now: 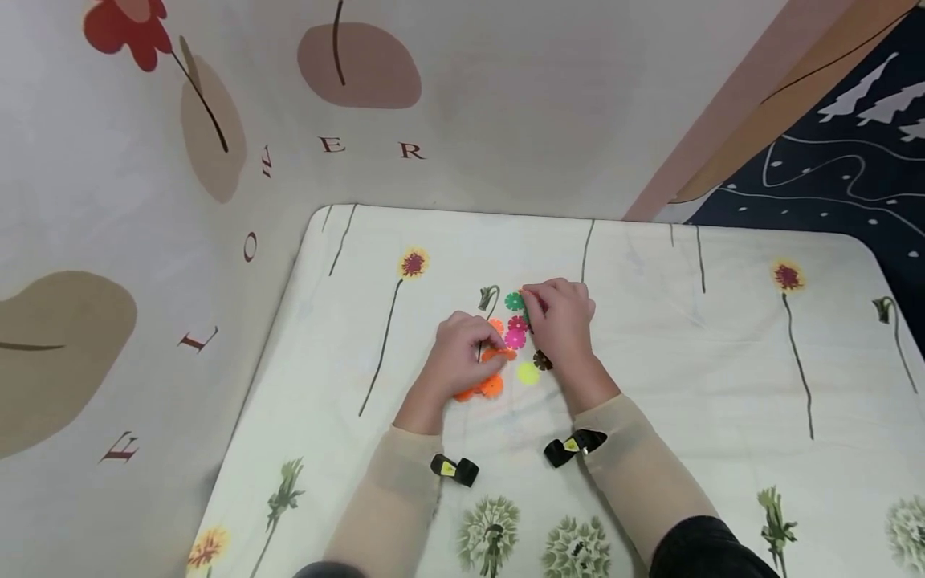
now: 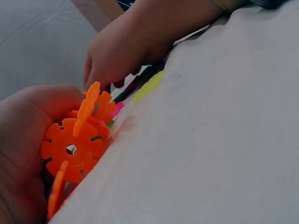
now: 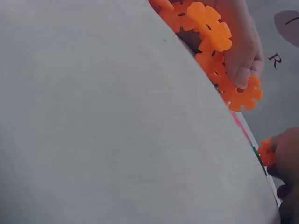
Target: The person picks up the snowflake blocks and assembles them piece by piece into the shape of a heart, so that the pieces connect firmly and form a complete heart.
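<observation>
In the head view, the left hand (image 1: 462,353) is pinching a cluster of orange notched discs (image 1: 492,387) on the tabletop (image 1: 694,345). A yellow disc (image 1: 528,373) is lying between both hands, so a careless wrist could be nudging it away.

In the left wrist view, the cluster's discs are standing at differing angles, seemingly slotted together; uneven squeezing could be popping a joint loose.

In the right wrist view, the right hand (image 3: 288,151) is pinching a single orange disc (image 3: 265,152); fingertips holding so little could be letting it slip.
</observation>
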The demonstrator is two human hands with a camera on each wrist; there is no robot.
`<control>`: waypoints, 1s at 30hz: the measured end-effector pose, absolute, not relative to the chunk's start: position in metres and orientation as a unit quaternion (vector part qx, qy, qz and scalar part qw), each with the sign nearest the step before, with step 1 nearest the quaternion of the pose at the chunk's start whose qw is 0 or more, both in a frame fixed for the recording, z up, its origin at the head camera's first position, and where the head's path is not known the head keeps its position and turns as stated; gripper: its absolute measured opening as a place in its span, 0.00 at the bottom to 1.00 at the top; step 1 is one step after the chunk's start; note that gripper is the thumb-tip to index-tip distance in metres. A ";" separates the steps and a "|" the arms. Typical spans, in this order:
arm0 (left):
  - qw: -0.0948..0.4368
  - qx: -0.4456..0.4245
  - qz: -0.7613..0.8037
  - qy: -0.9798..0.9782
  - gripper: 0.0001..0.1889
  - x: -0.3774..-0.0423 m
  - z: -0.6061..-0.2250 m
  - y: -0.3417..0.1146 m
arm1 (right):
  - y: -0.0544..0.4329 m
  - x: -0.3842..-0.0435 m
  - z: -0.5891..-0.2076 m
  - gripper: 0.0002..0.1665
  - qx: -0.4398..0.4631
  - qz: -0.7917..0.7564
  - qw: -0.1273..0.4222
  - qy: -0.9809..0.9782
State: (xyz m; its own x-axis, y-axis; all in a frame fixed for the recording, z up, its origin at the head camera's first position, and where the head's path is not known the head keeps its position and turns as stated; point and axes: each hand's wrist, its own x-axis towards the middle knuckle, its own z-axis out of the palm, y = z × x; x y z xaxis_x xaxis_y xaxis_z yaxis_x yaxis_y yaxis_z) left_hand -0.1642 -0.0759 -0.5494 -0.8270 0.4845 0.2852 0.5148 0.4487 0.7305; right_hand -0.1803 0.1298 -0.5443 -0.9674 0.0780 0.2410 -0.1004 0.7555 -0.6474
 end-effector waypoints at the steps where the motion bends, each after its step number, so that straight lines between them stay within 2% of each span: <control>1: 0.025 -0.292 -0.448 -0.845 0.04 -0.165 -0.550 -0.076 | 0.131 -0.180 -0.544 0.14 0.014 0.361 0.147 -0.921; 3: 0.038 -0.279 -0.486 -0.828 0.03 -0.165 -0.552 -0.075 | 0.133 -0.177 -0.540 0.14 0.020 0.385 0.173 -0.906; 6: 0.053 -0.251 -0.544 -0.799 0.03 -0.163 -0.554 -0.074 | 0.133 -0.169 -0.536 0.15 0.011 0.434 0.171 -0.884; 17: 0.050 -0.198 -0.596 -0.776 0.05 -0.161 -0.553 -0.074 | 0.124 -0.142 -0.533 0.14 -0.039 0.644 0.066 -0.761; 22: 0.036 -0.175 -0.591 -0.787 0.05 -0.160 -0.553 -0.073 | 0.126 -0.137 -0.538 0.12 -0.038 0.666 0.057 -0.743; 30: 0.022 -0.150 -0.594 -0.790 0.05 -0.158 -0.555 -0.071 | 0.127 -0.138 -0.548 0.08 0.011 0.645 0.067 -0.762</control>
State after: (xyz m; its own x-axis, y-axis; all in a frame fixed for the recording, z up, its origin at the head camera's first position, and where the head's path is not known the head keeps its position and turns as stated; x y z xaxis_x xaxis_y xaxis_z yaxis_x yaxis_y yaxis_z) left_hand -0.1578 -0.0711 -0.5548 -0.9541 0.2104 0.2130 0.2631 0.2491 0.9321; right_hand -0.1376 0.1271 -0.5476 -0.9907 0.0692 0.1171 -0.1041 0.1689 -0.9801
